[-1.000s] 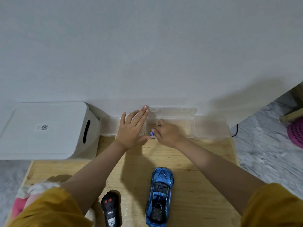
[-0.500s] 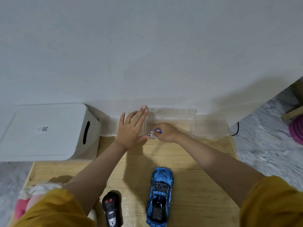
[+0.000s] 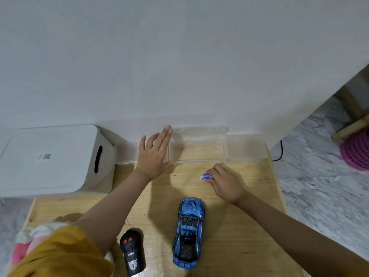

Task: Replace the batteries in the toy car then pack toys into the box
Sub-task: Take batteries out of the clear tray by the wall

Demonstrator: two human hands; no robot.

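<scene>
A blue toy car [image 3: 189, 232] stands on the wooden table [image 3: 239, 226], nose pointing away from me. A black remote control [image 3: 131, 252] with red buttons lies to its left. My right hand [image 3: 226, 182] grips a small blue-and-white battery [image 3: 205, 176] just above the table, in front of a clear plastic box [image 3: 199, 144] at the wall. My left hand [image 3: 154, 154] lies flat with fingers spread against the left side of that clear box. A white lidded box [image 3: 50, 160] with a side handle slot stands at the far left.
A pink and white soft toy [image 3: 26, 242] lies at the table's near left corner, partly behind my yellow sleeve. Grey marble floor lies right of the table, with a pink basket [image 3: 357, 152] and a black cable [image 3: 279, 152] near the wall.
My right hand has drawn back out of the clear box toward me and to the right, carrying the battery. My left hand has stayed on the box.
</scene>
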